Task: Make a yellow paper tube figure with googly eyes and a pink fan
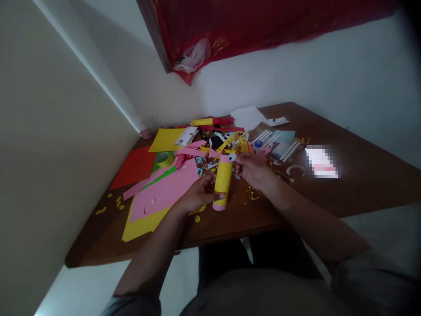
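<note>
My left hand (201, 192) is wrapped round the lower part of a yellow paper tube (223, 177) with pink bands at both ends. The tube is held nearly upright above the table's front part. At its top right, my right hand (251, 169) pinches a small white paper eye (232, 156) with a dark dot. The eye overlaps the tube's upper edge; whether it is stuck there I cannot tell. Behind the tube lies a heap of pink, yellow, black and blue paper scraps (220, 142).
Pink paper (164, 193), a red sheet (134, 164) and a tape roll (164, 159) lie left on the brown table (345, 193). A blue-capped bottle (258, 147) stands behind my right hand. A yellow-and-red paper tube (207, 122) lies at the back. A blurred bright object (321, 162) is right.
</note>
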A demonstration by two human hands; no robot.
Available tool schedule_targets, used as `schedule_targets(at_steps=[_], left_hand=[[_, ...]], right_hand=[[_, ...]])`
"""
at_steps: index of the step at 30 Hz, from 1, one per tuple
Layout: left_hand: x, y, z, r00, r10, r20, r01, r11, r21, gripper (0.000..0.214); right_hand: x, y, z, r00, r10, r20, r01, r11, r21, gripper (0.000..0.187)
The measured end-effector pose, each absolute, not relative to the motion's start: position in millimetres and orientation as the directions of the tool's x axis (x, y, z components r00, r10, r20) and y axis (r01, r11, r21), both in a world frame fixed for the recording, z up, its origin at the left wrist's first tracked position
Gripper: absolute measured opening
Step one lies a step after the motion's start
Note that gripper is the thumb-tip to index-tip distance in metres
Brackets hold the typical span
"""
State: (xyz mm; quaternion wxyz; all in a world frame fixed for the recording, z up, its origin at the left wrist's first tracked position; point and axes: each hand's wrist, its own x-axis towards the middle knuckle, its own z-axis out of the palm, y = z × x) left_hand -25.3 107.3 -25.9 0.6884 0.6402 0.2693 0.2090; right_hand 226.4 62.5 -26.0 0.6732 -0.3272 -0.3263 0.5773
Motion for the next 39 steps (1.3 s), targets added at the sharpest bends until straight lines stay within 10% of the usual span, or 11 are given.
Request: schedule_targets(at_steps=[19,27,35,39], left_hand=[[-26.4,108.5,-25.2,0.764,0.636,-0.105,0.074,0.075,0.994,0.068],[-31.0,124.0,-14.4,0.513,0.858,0.015,-0.002,-0.016,1.000,0.071],[-36.0,143.7,-15.1,0.288,0.958,-0.016,-0.242,0.088,0.966,0.060],[-32.2,140.8,-13.1,0.326,0.943,-0.072,-0.312,0.179,0.933,0.060]], right_hand=[[225.7,61.6,-21.1,0.149,0.986,0.079,-0.422,0.135,-0.896,0.046],[233.1,63.8,-32.1,0.064,0.998,-0.002,0.103,-0.009,-0.995,0.022],[296.5,12.2,5.1,0.170,0.985,0.004,0.583,-0.097,-0.806,0.026],[347.4,-24.4,6.2,0.350,0.937,0.000,0.836,-0.313,-0.450,0.026]])
